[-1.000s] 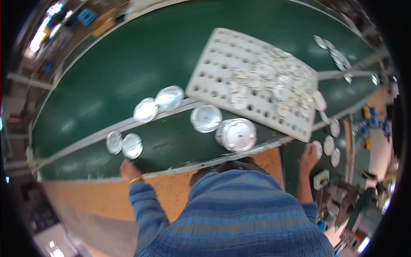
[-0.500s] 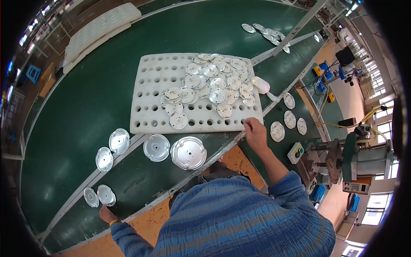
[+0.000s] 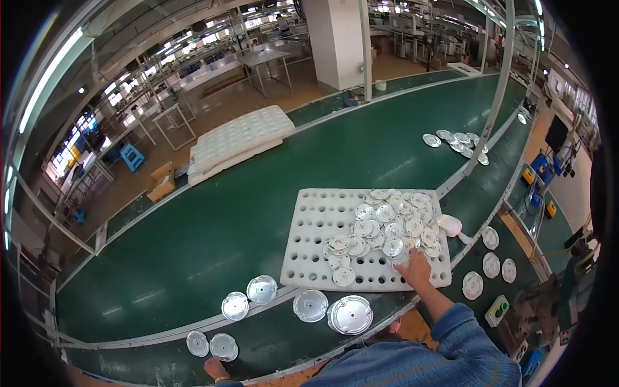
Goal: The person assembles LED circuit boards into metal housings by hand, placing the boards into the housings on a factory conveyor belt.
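My right hand (image 3: 414, 267) reaches over the front of a white foam tray (image 3: 309, 263), its fingers closed on the edge of a small silver disc (image 3: 398, 260) at the near side of a heap. Overlapping round metal discs (image 3: 385, 213) with small holes make up this heap. Low at the left, my left hand (image 3: 216, 369) rests with curled fingers just below a shiny round metal cover (image 3: 224, 347); whether it grips anything is hidden. Beside that lies a second cover (image 3: 198, 344). Larger covers (image 3: 350, 315) sit in front of the tray.
A metal rail (image 3: 284, 297) runs along the green belt (image 3: 193, 258). A pinkish-white bag (image 3: 449, 225) touches the tray's right side. More discs (image 3: 491, 265) lie right, near a green-buttoned control box (image 3: 497, 311). Foam trays (image 3: 242, 138) are stacked at the far edge; a post (image 3: 500, 90) rises behind.
My right hand has moved from the tray's front right corner onto a disc in the heap. My left hand stays beside the cover. The view has tilted up and shifted left.
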The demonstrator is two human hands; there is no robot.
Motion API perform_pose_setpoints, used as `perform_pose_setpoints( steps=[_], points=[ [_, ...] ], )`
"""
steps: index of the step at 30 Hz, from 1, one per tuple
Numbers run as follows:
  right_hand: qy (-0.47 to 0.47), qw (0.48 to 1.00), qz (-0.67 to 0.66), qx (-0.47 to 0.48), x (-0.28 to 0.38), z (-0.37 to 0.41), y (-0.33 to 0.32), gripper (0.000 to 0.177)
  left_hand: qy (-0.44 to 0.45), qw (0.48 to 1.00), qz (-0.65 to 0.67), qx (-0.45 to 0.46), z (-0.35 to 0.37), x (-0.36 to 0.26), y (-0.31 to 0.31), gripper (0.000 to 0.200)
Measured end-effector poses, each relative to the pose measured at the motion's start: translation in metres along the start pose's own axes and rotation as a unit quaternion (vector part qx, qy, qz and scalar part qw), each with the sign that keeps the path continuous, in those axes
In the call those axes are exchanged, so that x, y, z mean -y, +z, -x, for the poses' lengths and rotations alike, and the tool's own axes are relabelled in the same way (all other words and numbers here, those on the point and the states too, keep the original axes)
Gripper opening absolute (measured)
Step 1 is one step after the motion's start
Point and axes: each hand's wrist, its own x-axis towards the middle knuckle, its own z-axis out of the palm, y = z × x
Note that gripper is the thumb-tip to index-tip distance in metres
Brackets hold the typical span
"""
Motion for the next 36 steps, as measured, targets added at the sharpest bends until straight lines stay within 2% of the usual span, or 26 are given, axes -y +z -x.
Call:
perform_pose_setpoints(
  steps=[2,3,5,6,8,9,10,11,13,14,15,17,18,20,23,26,29,31,36],
  points=[
    [0.020,1.000,-0.008,0.008,-0.002,-0.001,0.001,0.062,-0.188,0.969,0.153,0.048,0.012,-0.021,-0.009,0.011],
    [0.025,0.999,-0.018,0.012,-0.002,0.000,0.000,0.063,-0.182,0.962,0.198,0.037,0.024,-0.033,-0.013,0.006],
    [0.034,0.999,-0.039,0.017,-0.002,-0.001,-0.004,0.063,-0.169,0.942,0.289,0.016,0.045,-0.052,-0.012,0.013],
    [0.036,0.998,-0.053,0.016,-0.004,-0.001,-0.003,0.064,-0.163,0.933,0.321,0.025,0.038,-0.032,-0.008,0.004],
    [0.039,0.996,-0.082,0.019,-0.008,0.001,0.001,0.065,-0.152,0.911,0.381,0.039,0.025,0.013,-0.004,0.017],
    [0.044,0.992,-0.113,0.032,-0.010,-0.001,0.003,0.063,-0.083,0.972,0.183,0.123,0.049,-0.021,-0.018,0.018],
    [0.052,0.987,-0.143,0.046,-0.015,-0.003,0.006,0.062,0.029,0.980,-0.095,0.174,0.078,-0.070,-0.035,0.020],
    [0.061,0.981,-0.173,0.059,-0.022,-0.004,0.010,0.061,0.139,0.932,-0.283,0.179,0.107,-0.118,-0.052,0.024],
    [0.020,0.968,-0.249,0.010,-0.040,-0.007,0.032,0.053,0.071,0.976,-0.039,0.201,0.113,-0.130,-0.050,0.025],
    [-0.001,0.958,-0.285,-0.014,-0.050,-0.010,0.044,0.050,0.034,0.974,0.085,0.207,0.115,-0.134,-0.048,0.025],
    [-0.023,0.955,-0.295,-0.001,-0.060,-0.014,0.054,0.048,-0.004,0.955,0.208,0.210,0.117,-0.136,-0.047,0.026],
    [-0.069,0.946,-0.315,0.027,-0.067,-0.018,0.058,0.045,-0.082,0.871,0.441,0.201,0.127,-0.151,-0.047,0.027],
    [-0.010,0.933,-0.347,0.091,-0.068,-0.016,0.050,0.045,-0.089,0.845,0.487,0.203,0.133,-0.166,-0.045,0.029],
    [0.107,0.883,-0.401,0.218,-0.032,-0.002,-0.009,0.047,-0.102,0.786,0.574,0.205,0.149,-0.228,-0.042,0.042],
    [0.204,0.726,-0.589,0.288,-0.033,0.005,-0.024,0.042,-0.058,0.772,0.565,0.285,0.157,-0.257,-0.025,0.057],
    [0.210,0.683,-0.633,0.298,-0.030,0.013,-0.035,0.037,-0.058,0.776,0.531,0.335,0.178,-0.307,-0.004,0.055],
    [0.190,0.704,-0.617,0.297,-0.017,0.020,-0.050,0.034,-0.067,0.743,0.540,0.389,0.209,-0.354,0.014,0.048],
    [0.175,0.665,-0.662,0.299,-0.009,0.023,-0.059,0.032,-0.085,0.735,0.517,0.431,0.221,-0.369,0.022,0.042],
    [0.145,0.664,-0.671,0.297,0.016,0.031,-0.088,0.032,-0.111,0.676,0.514,0.516,0.248,-0.391,0.037,0.034]
  ],
)
